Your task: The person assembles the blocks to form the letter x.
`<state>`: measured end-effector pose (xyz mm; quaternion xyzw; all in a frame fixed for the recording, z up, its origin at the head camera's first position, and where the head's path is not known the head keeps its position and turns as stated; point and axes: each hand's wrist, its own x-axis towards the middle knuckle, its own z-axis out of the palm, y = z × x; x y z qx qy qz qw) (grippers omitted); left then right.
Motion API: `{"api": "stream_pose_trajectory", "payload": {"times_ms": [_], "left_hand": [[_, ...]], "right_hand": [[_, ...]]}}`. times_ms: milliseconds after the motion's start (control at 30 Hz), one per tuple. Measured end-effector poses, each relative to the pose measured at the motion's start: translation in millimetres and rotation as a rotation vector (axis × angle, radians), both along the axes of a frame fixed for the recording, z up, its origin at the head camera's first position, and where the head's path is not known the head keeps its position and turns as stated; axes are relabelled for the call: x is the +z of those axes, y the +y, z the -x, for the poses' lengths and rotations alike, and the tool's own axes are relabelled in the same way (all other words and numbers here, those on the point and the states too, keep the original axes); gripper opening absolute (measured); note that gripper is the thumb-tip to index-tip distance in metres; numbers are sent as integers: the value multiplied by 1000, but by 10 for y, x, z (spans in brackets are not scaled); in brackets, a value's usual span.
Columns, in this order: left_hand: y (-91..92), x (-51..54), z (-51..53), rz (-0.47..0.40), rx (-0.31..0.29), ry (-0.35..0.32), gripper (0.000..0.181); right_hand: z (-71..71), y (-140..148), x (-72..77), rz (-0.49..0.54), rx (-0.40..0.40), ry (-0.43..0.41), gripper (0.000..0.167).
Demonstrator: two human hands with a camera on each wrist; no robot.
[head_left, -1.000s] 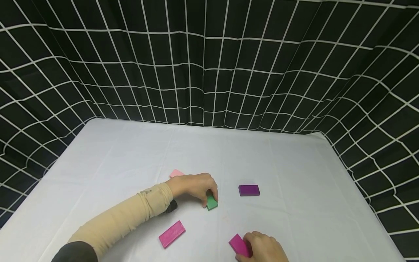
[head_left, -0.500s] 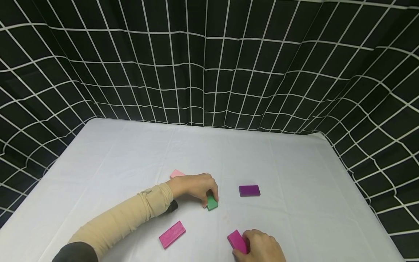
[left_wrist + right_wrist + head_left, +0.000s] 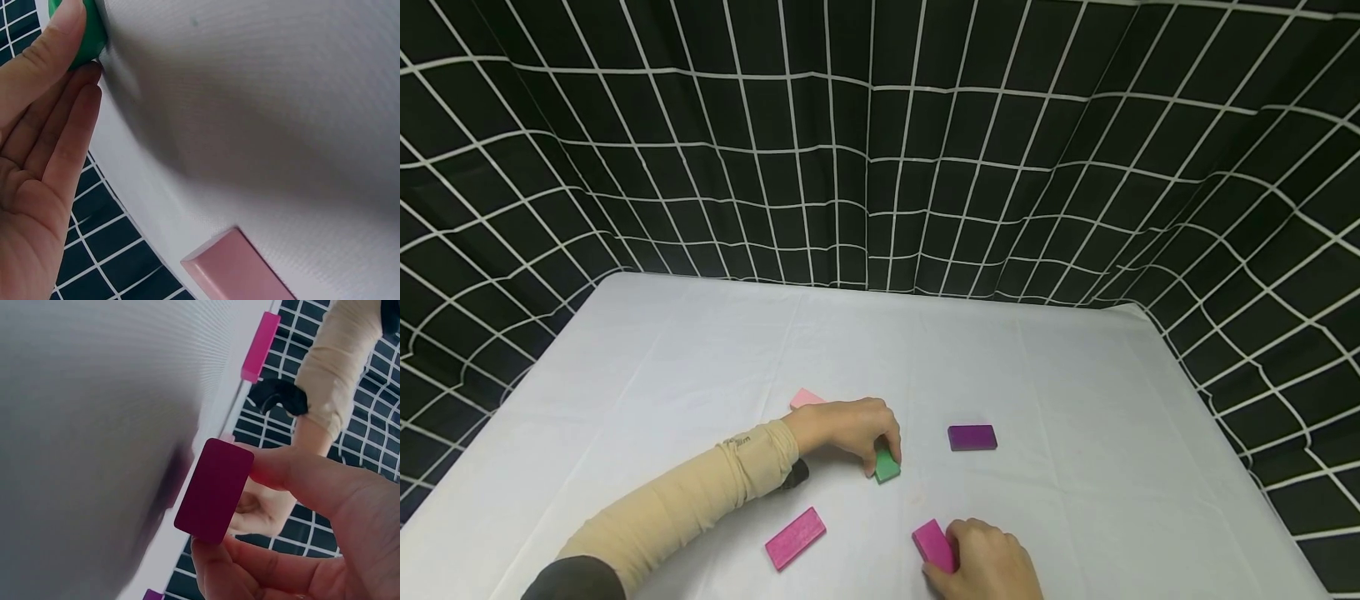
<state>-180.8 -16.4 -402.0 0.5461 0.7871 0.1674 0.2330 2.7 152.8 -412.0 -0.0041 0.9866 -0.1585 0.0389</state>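
Note:
Near the middle of the white table, my left hand [image 3: 853,427] pinches a green block [image 3: 887,465] between thumb and fingers. In the left wrist view the green block [image 3: 92,34] shows partly behind the thumb. At the front, my right hand [image 3: 988,562] grips a magenta block [image 3: 934,546] by its edges. The right wrist view shows the end of that magenta block [image 3: 214,490] between thumb and fingers, close to the table surface. Whether it touches the cloth I cannot tell.
A purple block [image 3: 972,437] lies right of the left hand. A pink block [image 3: 795,538] rests by the left forearm. Behind the left wrist a light pink block [image 3: 806,398] is partly hidden. Black grid-patterned cloth [image 3: 865,150] hangs around the white table [image 3: 715,333].
My right hand has moved left and slightly away from me with the magenta block. The left hand stays in place on the green block.

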Motion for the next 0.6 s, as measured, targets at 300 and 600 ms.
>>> {"api": "stream_pose_trajectory", "payload": {"times_ms": [300, 600], "left_hand": [[0, -3, -4, 5, 11, -3, 33], [8, 8, -5, 18, 15, 2, 33]], "right_hand": [[27, 6, -7, 9, 47, 55, 35], [77, -51, 1, 10, 44, 24, 34]]}}
